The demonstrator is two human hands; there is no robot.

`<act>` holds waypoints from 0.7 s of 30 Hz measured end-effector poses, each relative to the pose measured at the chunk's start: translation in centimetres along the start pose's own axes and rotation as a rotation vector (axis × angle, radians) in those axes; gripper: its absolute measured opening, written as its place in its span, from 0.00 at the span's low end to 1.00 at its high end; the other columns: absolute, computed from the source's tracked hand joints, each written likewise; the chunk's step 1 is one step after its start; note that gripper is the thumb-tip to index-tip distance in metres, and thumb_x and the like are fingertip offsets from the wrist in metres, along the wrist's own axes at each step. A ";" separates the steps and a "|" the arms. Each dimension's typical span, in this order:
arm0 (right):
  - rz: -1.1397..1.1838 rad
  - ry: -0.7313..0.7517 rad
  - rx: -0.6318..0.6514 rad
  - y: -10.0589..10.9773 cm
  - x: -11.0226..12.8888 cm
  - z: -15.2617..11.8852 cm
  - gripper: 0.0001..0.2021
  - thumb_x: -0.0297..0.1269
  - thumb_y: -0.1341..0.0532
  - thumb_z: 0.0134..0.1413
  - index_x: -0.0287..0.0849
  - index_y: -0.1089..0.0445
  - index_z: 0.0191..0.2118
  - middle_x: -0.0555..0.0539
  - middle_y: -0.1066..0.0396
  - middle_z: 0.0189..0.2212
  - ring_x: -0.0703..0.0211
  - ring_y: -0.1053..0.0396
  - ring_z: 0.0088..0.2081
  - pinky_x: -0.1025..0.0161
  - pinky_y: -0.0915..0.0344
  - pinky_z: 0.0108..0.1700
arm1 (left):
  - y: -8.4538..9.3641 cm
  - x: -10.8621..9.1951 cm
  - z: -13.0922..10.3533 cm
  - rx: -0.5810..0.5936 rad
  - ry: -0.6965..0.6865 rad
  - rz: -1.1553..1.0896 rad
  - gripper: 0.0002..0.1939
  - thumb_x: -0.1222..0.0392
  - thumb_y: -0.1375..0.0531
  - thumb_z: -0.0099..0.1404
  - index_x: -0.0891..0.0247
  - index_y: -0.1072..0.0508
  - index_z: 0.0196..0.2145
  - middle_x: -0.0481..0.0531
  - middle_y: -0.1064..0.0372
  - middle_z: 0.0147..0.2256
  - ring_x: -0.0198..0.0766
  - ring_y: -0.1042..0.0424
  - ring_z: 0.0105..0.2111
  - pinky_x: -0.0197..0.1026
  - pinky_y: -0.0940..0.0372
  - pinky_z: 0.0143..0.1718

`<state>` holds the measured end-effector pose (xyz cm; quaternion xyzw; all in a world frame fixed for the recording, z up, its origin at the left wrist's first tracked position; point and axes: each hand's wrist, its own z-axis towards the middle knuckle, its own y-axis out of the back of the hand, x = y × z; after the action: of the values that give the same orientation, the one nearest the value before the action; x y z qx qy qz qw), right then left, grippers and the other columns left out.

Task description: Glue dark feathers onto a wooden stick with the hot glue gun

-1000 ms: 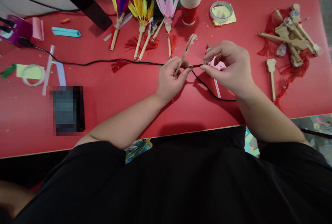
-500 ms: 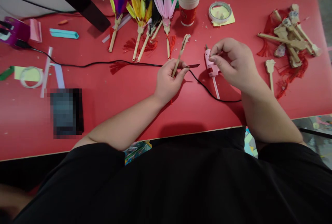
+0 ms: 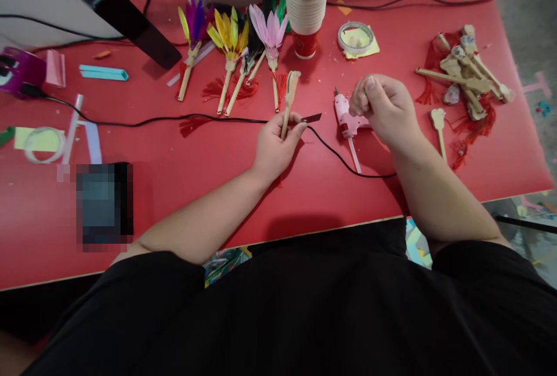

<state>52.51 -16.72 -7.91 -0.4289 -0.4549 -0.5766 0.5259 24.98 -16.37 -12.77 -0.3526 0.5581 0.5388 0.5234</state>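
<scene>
My left hand (image 3: pixel 275 147) is closed around the handle of a wooden stick (image 3: pixel 290 97) with a wider, shaped head, which points up and away from me. A thin dark flat strip (image 3: pixel 313 118), blade-like with a slanted end, juts to the right from between the same fingers. Raised at the right, my right hand (image 3: pixel 387 110) has its fingers curled and pressed together; anything inside them is hidden. Just left of that hand lies a pink glue gun (image 3: pixel 346 116), a clear glue stick (image 3: pixel 354 155) poking out of its back end.
Feather-topped wooden sticks (image 3: pixel 226 68) lie along the back beside stacked paper cups (image 3: pixel 306 19) holding feathers. A tape roll (image 3: pixel 355 38) rests on yellow paper. Several wooden sticks with red tassels (image 3: pixel 472 71) are piled right. A black cable (image 3: pixel 191 118) crosses the red table (image 3: pixel 195 155).
My right hand has turned and its fingers have curled in more, thumb upward. The stick in my left hand has rotated to show its broader face. The whole view has shifted slightly.
</scene>
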 end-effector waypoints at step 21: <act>-0.220 0.047 -0.101 0.1 1.1 -0.3 0.10 0.54 0.19 0.67 0.56 0.11 0.43 0.45 0.11 0.42 0.39 0.13 0.49 0.36 0.13 0.54 | 0.1 -0.1 -0.1 0.035 -0.016 -0.008 0.18 0.40 0.26 0.78 0.56 0.20 0.43 0.47 0.24 0.34 0.36 0.32 0.30 0.40 0.30 0.35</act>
<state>52.55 -17.25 -6.92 -0.3888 -0.4569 -0.6630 0.4478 24.85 -16.41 -12.67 -0.3411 0.5617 0.5299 0.5361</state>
